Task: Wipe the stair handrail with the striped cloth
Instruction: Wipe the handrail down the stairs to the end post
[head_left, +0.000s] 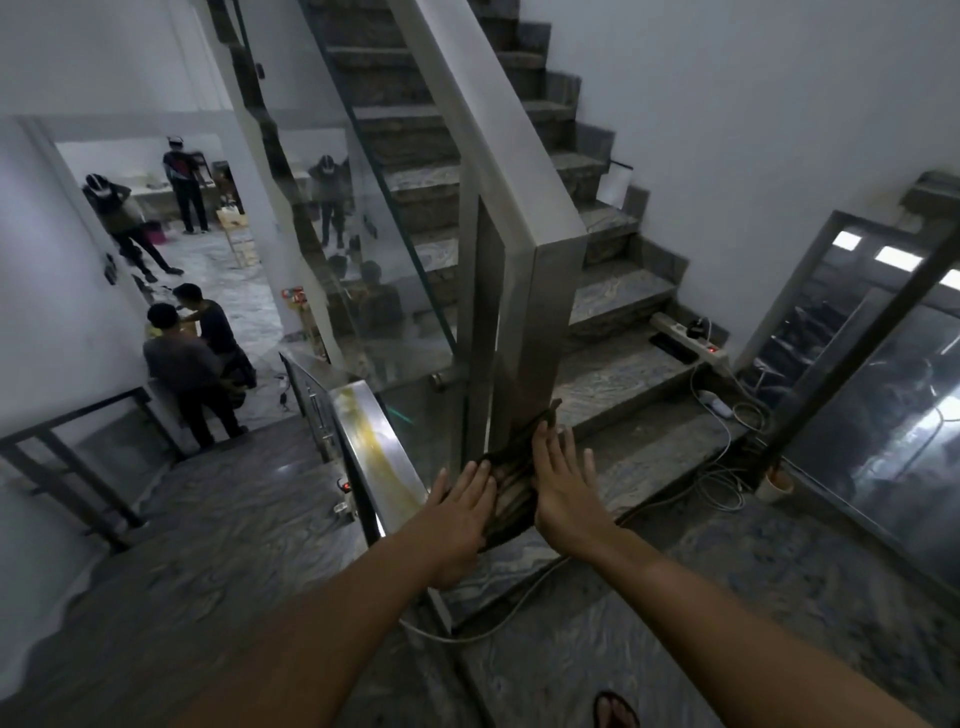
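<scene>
Down at the foot of the metal post, both hands lie flat with fingers spread, the left hand (460, 506) and the right hand (563, 488) pressing the striped cloth (511, 486) between them against the stair handrail (514, 218), neither hand curled closed around it. Beyond the fingertips the rail's post rises and turns up the stone steps (618, 296), while a shiny lower rail (371, 441) runs just left of the left hand and white cables (722, 467) trail off to the right of the right hand.
</scene>
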